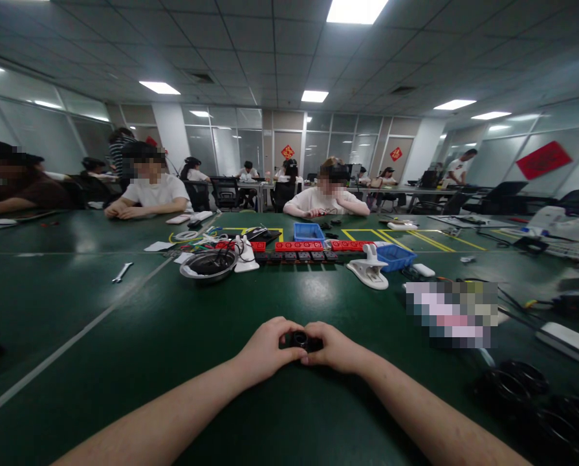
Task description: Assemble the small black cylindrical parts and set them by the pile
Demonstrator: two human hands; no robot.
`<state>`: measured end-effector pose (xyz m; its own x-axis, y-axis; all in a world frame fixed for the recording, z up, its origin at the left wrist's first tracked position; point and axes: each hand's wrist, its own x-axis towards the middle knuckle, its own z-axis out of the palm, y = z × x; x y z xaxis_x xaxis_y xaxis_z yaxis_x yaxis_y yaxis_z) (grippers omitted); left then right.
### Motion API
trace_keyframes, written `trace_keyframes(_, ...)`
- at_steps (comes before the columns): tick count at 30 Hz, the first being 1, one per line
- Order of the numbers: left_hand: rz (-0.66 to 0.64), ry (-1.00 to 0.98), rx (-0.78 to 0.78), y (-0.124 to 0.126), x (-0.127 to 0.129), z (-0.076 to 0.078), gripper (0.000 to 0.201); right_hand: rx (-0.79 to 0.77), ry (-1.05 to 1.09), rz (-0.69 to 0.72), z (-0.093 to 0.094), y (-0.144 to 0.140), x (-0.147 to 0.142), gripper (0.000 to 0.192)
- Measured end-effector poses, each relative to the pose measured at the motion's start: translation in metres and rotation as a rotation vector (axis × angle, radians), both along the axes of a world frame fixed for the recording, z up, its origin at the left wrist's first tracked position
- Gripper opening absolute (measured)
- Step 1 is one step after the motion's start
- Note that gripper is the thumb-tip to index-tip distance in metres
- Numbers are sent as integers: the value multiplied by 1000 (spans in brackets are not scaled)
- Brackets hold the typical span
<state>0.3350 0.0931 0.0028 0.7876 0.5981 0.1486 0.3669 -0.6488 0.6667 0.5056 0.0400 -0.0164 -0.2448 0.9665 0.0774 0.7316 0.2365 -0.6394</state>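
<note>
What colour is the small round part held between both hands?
Black, seen in the head view: the round part.

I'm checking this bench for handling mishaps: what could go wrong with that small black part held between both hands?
1. The black part is pinched only by fingertips of the left hand and right hand; it might slip onto the table.
2. On the dark green top, a dropped black part may be hard to spot.
3. It could be confused with the black rings at right.
</note>
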Motion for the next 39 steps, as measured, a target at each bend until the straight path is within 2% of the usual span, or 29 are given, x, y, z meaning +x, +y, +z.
trace_keyframes(12,-13,20,58,4,0,-2,36,-27,12,-3,-3,2,1,21)
trace_keyframes(17,48,0,62,1,2,-7,34,-52,36,-26,0,2,-1,22)
trace_keyframes(22,137,-4,62,-4,5,-11,31,-94,52,-119,-4,3,-2,26)
trace_keyframes(26,205,-23,44,-6,7,-13,34,14,-140,-272,-10,3,-14,32)
trace_keyframes(29,242,-51,29,-6,8,-16,35,106,-351,-420,-10,-1,-29,25)
trace_keyframes(31,241,-72,26,-5,8,-18,34,140,-434,-456,-8,-3,-35,21)
trace_keyframes(34,194,-96,22,-2,8,-18,32,175,-385,-384,-6,-4,-32,27)
trace_keyframes(37,72,-80,-17,2,4,-14,32,124,-180,-173,-2,-5,-17,37)
trace_keyframes(39,-22,-61,-63,4,0,-11,33,31,-59,-38,2,-5,-7,32)
